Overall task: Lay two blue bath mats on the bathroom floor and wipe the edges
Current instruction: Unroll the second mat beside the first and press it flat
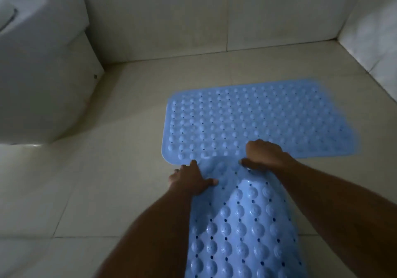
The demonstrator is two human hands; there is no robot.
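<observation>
One blue bath mat (253,119), studded with bumps and small holes, lies flat on the tiled floor near the far wall. A second blue bath mat (242,230) arches up from the bottom of the view between my forearms. Its far end overlaps the near edge of the flat mat. My left hand (191,180) grips the left corner of that far end. My right hand (264,154) pinches the right corner, fingers curled over the edge. The lower part of the second mat runs out of view.
A white toilet (40,67) stands at the left, its base close to the flat mat's left side. Tiled walls (193,16) close the back and right. Bare beige floor tiles (96,181) spread to the left of my arms.
</observation>
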